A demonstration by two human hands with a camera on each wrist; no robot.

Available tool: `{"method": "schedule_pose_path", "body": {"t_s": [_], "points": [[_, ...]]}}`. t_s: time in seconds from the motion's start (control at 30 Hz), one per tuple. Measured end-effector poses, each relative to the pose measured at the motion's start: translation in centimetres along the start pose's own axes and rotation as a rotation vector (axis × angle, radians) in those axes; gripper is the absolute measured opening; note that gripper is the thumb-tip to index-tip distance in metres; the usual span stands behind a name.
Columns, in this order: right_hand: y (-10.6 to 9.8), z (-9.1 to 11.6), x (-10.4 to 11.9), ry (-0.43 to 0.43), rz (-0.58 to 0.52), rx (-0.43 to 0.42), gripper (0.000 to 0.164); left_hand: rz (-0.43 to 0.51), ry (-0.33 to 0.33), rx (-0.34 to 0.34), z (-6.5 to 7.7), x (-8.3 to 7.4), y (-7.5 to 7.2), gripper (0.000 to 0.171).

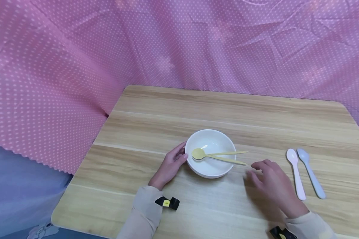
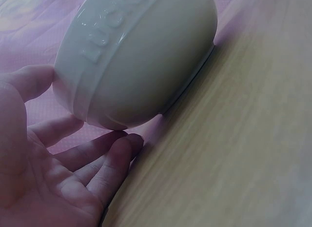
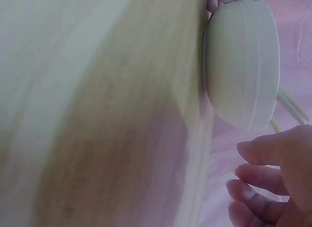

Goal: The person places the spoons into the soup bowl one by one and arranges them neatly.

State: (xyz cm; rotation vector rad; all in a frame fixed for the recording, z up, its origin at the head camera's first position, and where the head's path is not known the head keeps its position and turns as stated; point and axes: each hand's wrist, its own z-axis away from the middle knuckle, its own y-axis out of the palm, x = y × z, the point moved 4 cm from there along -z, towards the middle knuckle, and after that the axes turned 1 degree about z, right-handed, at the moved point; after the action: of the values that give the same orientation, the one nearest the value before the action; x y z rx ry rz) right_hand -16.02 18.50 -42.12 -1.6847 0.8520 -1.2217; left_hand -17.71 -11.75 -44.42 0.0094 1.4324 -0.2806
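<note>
A white bowl [image 1: 210,171] stands upright on the wooden table, with raised letters on its side in the left wrist view. Against its left outer side rests my left hand [image 1: 172,164], thumb at the rim and fingertips touching the wall. A yellow spoon [image 1: 198,153] lies in the bowl, its handle sticking out over the right rim. Beside that runs a second yellow handle [image 1: 227,153], whose head is mostly hidden under the spoon. My right hand [image 1: 272,182] hovers right of the bowl, close to the handle ends, fingers loosely bent and nothing held.
Right of my right hand, a pink spoon [image 1: 296,174] and a light blue spoon [image 1: 311,174] lie side by side on the table [image 1: 155,113]. A pink dotted cloth [image 1: 167,43] hangs behind the table and along its left side.
</note>
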Motion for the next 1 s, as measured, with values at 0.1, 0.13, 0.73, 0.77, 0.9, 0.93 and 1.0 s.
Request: {"method": "schedule_pose_path", "body": {"t_s": [0.1,0.13,0.73,0.77,0.9,0.93,1.0], "points": [[0.1,0.2,-0.5,0.014,-0.002,-0.004,0.024,-0.005,-0.004,0.0,0.0,0.0,0.0,0.049],[0.1,0.3,-0.6,0.018,-0.001,-0.006,0.024,-0.007,-0.005,0.0,0.0,0.0,0.0,0.049],[0.7,0.8,-2.1,0.066,0.009,0.002,0.023,-0.004,-0.003,0.003,-0.1,0.1,0.0,0.05],[0.8,0.8,-2.2,0.067,0.011,0.003,0.023,-0.005,-0.002,0.002,-0.1,0.1,0.0,0.05],[0.8,0.9,-2.6,0.068,0.025,-0.013,0.023,-0.008,-0.007,0.003,-0.1,0.1,0.0,0.05],[0.8,0.9,-2.6,0.069,0.026,-0.017,0.023,-0.01,-0.008,0.004,-0.1,0.0,0.0,0.05],[0.9,1.0,-2.8,0.072,0.029,-0.021,0.023,-0.009,-0.008,0.004,-0.1,0.1,0.0,0.05]]}}
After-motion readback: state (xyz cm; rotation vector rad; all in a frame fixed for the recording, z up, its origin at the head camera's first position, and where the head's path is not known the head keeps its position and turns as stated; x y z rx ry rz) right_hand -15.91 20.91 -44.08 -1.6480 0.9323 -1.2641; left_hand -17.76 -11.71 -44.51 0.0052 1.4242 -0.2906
